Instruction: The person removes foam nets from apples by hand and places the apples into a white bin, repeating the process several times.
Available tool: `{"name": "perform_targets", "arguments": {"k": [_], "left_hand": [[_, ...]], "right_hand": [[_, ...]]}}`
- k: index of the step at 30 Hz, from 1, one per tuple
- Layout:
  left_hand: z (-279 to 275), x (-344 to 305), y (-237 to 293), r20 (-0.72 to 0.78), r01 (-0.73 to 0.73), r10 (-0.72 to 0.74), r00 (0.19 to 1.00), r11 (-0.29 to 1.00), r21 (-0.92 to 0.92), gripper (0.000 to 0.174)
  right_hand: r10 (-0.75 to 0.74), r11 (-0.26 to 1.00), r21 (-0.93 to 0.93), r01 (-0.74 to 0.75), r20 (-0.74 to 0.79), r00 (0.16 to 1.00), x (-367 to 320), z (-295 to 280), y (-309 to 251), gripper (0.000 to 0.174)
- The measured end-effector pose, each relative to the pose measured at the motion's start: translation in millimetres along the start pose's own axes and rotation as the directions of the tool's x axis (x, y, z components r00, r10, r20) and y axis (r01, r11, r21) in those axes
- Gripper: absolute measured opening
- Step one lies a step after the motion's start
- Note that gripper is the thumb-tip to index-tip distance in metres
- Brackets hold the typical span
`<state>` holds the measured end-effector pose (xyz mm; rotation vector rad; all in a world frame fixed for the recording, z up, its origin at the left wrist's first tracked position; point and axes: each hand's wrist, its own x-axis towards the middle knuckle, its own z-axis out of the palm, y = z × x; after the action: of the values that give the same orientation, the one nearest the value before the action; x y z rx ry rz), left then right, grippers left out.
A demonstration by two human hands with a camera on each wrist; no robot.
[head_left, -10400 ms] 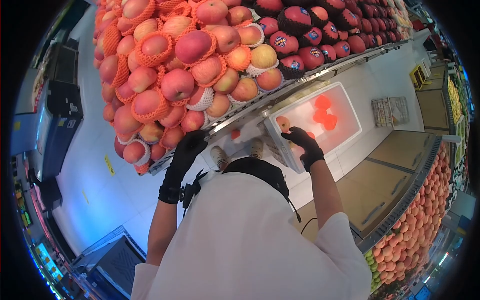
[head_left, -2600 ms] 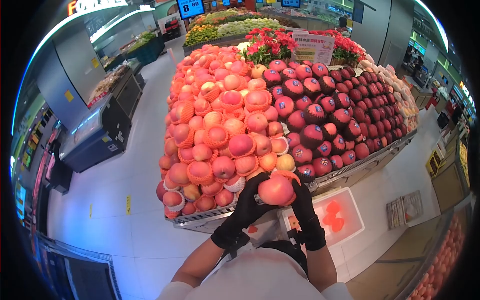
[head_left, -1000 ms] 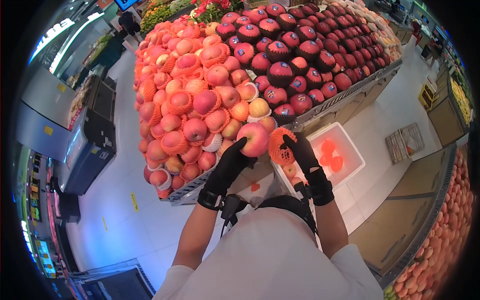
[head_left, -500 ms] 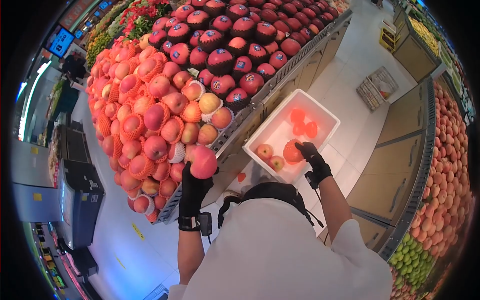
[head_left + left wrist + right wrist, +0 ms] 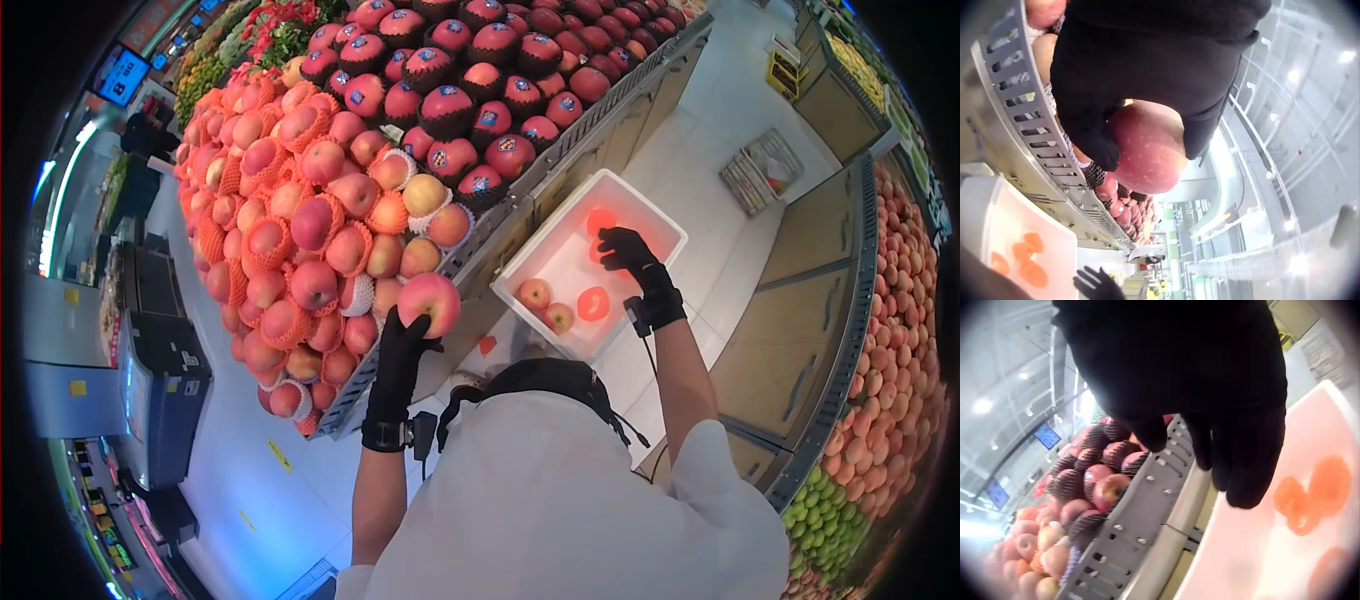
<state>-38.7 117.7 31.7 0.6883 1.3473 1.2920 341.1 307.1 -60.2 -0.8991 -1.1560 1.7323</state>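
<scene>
The bare pink-red apple (image 5: pixel 430 303) is up in the left hand (image 5: pixel 400 360), beside the slatted metal edge (image 5: pixel 1041 112) of the fruit display and to the left of the white box (image 5: pixel 563 258). It wears no net, so handling it well would mean even pressure from the finger pads, no digging in, and a path kept clear of the metal slats, where a knock could bruise the skin. A slow, low release would suit it better than a drop. At the box, the right hand (image 5: pixel 632 255) should best stay clear of the two loose apples (image 5: pixel 547 305) in the near left corner; the orange foam net (image 5: pixel 593 304) lies just right of them, and the other foam nets (image 5: pixel 1330 484) lie farther back. Those nets look light and soft, so they call for little care.

As for the grip, the left hand grasps the apple, its thumb and fingers spread around the fruit and pressing on opposite sides, as the left wrist view shows. The right hand hangs over the far part of the box with fingers loosely extended and apart, released, with nothing visible in its grasp; whether a fingertip touches a net cannot be told.
</scene>
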Motion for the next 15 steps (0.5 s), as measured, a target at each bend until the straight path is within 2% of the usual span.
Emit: {"name": "perform_targets", "arguments": {"k": [1,3,4,5,7,8,10,12,15], "left_hand": [[7.0,3.5,-0.1,-0.003,-0.077,0.078,0.997,0.992,0.104,0.047],[20.0,12.8,-0.9,0.016,-0.224,0.230,0.973,0.923,0.313,0.055],[25.8,17.9,-1.4,0.053,-0.371,0.394,0.918,0.800,0.472,0.069],[33.4,17.9,-0.6,0.070,-0.428,0.461,0.884,0.744,0.513,0.070],[50.6,16.5,3.2,0.119,-0.531,0.583,0.804,0.613,0.585,0.073],[55.4,18.4,0.6,0.104,-0.519,0.563,0.820,0.655,0.549,0.074],[58.0,23.7,-1.4,0.220,-0.614,0.644,0.733,0.486,0.622,0.072],[57.7,27.4,-6.1,0.337,-0.700,0.719,0.608,0.285,0.655,0.068],[58.0,29.6,-12.0,0.417,-0.721,0.744,0.522,0.124,0.682,0.069]], "right_hand": [[-0.067,0.996,0.066,0.058,0.152,0.986,-2.4,14.6,-7.0,0.035],[0.094,0.990,0.079,-0.119,0.268,0.959,25.6,21.0,22.7,0.038],[-0.094,0.995,0.001,0.100,0.337,0.937,11.3,56.2,-8.3,0.038],[-0.182,0.980,0.001,0.200,0.422,0.888,4.0,79.8,-27.2,0.041],[-0.217,0.974,0.071,0.214,0.560,0.799,-4.3,114.7,-49.2,0.048],[-0.191,0.981,0.092,0.170,0.595,0.781,-8.8,128.9,-57.2,0.052],[-0.045,0.998,0.061,0.009,0.622,0.782,-8.6,146.0,-63.4,0.062],[0.074,0.993,-0.120,-0.003,0.592,0.803,-2.3,153.6,-54.7,0.071],[0.024,0.998,-0.055,0.013,0.611,0.791,-2.9,146.7,-45.2,0.077]]}}
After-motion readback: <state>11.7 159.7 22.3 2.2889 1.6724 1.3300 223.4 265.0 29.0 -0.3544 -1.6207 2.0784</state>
